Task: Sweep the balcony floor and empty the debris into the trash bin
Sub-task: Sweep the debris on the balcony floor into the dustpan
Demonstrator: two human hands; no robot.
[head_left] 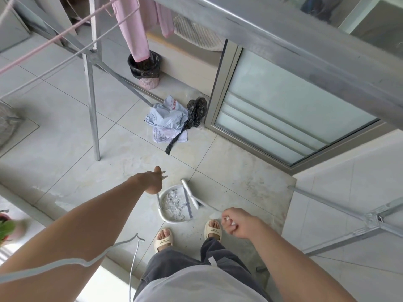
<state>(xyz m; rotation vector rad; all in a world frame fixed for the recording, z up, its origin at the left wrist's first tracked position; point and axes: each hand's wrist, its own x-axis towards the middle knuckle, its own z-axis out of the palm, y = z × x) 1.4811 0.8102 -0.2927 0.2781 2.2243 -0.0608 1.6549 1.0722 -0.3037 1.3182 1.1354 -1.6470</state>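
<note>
Debris-filled white plastic dustpan (pixel 174 203) lies on the pale tiled floor (pixel 65 149) before your feet. Your left hand (pixel 156 179) reaches forward above it, fingers spread, holding nothing; your right hand (pixel 236 223) curls around the thin white broom handle (pixel 214 209). Farther off: crumpled papers (pixel 166 118), black-lined pink bin (pixel 146 69).

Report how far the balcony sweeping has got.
Done: white scraps lie gathered in the dustpan by the feet. In hand: the right hand grips the broom handle, its broom head beside the pan; the left hand reaches out open above the pan. Left: crumpled papers and a black bag remain on the floor; nothing emptied into the lined trash bin yet.
</note>
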